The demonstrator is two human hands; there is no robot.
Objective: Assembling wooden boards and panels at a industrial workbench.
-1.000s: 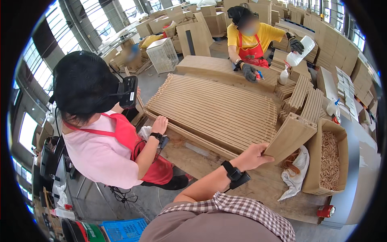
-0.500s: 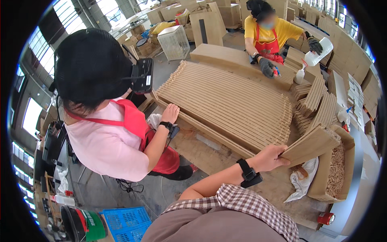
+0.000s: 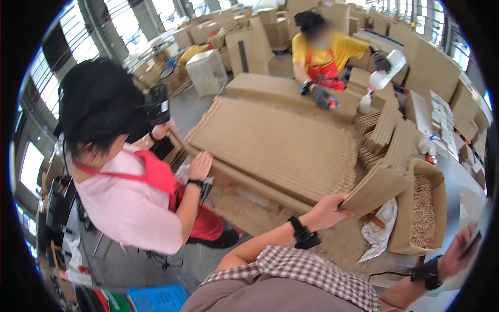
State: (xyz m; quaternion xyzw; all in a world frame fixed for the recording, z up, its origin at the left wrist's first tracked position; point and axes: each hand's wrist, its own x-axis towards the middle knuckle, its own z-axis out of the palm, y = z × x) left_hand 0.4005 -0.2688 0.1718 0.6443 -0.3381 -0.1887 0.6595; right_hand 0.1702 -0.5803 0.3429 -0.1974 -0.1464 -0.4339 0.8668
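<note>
My left hand (image 3: pixel 328 210) is closed on the near edge of a flat wooden board (image 3: pixel 377 190), thumb on top, at the right front corner of the strip stack. The board's far end lies over the wood-dowel box. At the lower right edge my right hand (image 3: pixel 457 252) grips a thin flat grey object (image 3: pixel 477 236); its kind is unclear, blurred and partly cut off. A wide row of wooden strips (image 3: pixel 275 145) lies side by side on the workbench. A person in pink rests a hand (image 3: pixel 200 165) on its near left edge.
A cardboard box (image 3: pixel 439 218) of wood dowels (image 3: pixel 423 213) and a white cloth (image 3: pixel 382 229) lie near my left hand. More strips (image 3: pixel 387 125) are stacked beyond. Across the bench, a person in yellow holds a white jug (image 3: pixel 387 73) over a small bottle (image 3: pixel 366 101).
My right hand has come into view at the lower right with the flat grey object. My left hand still grips the board. The whole view has shifted and blurred.
</note>
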